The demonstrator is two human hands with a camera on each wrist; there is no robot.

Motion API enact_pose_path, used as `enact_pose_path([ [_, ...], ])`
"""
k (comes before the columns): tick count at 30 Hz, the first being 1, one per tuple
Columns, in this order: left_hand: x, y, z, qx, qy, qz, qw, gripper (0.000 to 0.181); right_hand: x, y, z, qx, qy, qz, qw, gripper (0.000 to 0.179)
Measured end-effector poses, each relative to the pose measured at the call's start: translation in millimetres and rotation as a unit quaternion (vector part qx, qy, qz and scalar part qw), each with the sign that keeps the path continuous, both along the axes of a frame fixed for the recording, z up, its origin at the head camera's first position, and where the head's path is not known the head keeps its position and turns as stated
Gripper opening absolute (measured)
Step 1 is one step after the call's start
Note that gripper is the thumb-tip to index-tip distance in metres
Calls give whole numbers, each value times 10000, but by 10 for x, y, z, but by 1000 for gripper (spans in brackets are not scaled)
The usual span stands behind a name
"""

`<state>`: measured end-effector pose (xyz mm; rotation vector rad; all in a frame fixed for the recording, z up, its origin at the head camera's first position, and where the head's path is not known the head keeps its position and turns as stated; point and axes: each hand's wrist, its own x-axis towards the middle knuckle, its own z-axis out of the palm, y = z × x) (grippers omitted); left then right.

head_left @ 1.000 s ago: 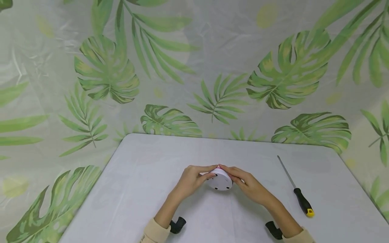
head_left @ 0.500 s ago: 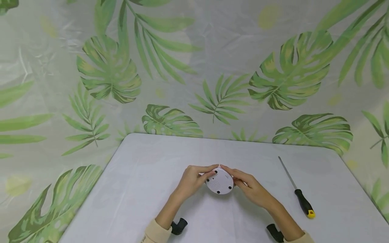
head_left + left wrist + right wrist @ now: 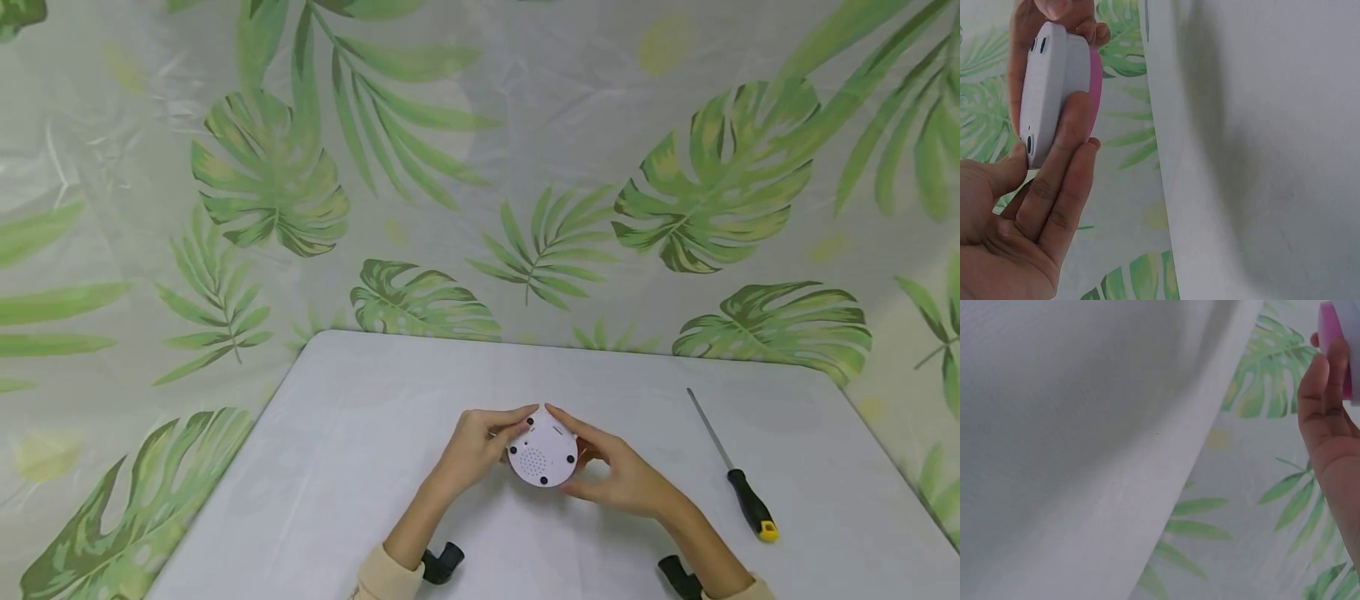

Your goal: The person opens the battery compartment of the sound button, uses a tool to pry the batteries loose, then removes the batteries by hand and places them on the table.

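Note:
Both hands hold a round white device point(image 3: 551, 458) up over the table. Its underside, with several dark round feet and a cluster of small holes, faces the head camera. On the left edge, my left hand point(image 3: 468, 450) pinches it, thumb on the underside and fingers behind. My right hand point(image 3: 626, 479) spans the right edge, index fingertip near the top and thumb low down. In the left wrist view the device point(image 3: 1047, 94) stands on edge, with a pink layer point(image 3: 1095, 94) on its far side. The right wrist view shows the right fingers point(image 3: 1335, 369) against that pink side.
A screwdriver point(image 3: 738, 479) with a black and yellow handle lies on the white table point(image 3: 375, 392), right of the hands. Black curved pieces point(image 3: 444, 563) sit at both wrists. A leaf-print sheet point(image 3: 540, 150) hangs behind the table's far edge.
The device has tilted so its underside faces the head camera more fully, and turned slightly. My right thumb has moved down to its lower right edge. The left hand stays in place.

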<state>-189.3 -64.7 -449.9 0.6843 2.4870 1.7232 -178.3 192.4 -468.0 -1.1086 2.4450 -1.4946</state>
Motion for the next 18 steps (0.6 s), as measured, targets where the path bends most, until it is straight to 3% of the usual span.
enact_pose_path([
  [10, 4, 24, -16, 142, -232, 12, 9996, 30, 5, 13, -16, -88, -417, -233, 9988, 95],
  [18, -8, 36, -26, 204, -428, 21, 9989, 35, 10, 13, -15, -380, -481, -407, 9973, 91],
])
